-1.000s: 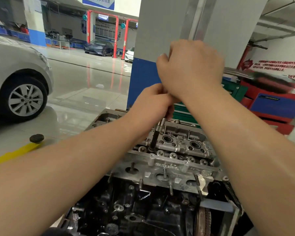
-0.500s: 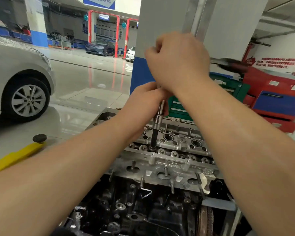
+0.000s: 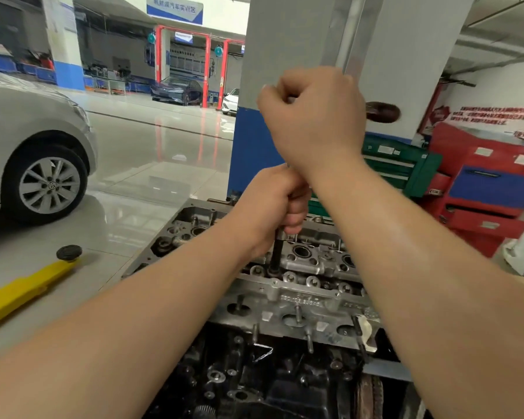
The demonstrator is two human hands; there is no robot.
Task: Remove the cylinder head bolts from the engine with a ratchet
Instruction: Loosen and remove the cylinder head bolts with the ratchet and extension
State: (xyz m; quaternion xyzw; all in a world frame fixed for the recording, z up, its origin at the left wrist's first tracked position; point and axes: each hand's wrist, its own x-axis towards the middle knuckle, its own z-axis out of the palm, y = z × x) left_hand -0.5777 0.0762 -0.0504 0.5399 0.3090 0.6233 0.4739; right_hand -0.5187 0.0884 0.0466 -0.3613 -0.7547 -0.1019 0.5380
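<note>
Head view: one camera, looking down over both forearms at an engine on a workshop floor.
Left hand point(image 3: 280, 201): fingers curled round the upper part of the extension bar, just below the right wrist.
Right hand point(image 3: 313, 116): fisted above the left hand, gripping the ratchet handle; dark handle end point(image 3: 382, 112) sticks out to the right of the fist, blurred.
Extension bar point(image 3: 275, 255): dark, near upright, running from the left hand down into the cylinder head; lower tip sits in a bolt recess near the head's middle.
Cylinder head point(image 3: 303, 294): grey cast metal, top of the engine, centre of frame, valve gear exposed; studs stand along its near edge.
Head bolt: hidden under the bar's tip, cannot tell how far out.
Engine block point(image 3: 254, 382): dark, oily, below the head.
Left side: silver car point(image 3: 34, 146), yellow lift arm point(image 3: 22, 290) with black pad on the floor.
Right side: green tool cabinet point(image 3: 403, 164), red tool cabinet point(image 3: 481, 189).
Behind hands: grey and blue pillar point(image 3: 254, 146).
</note>
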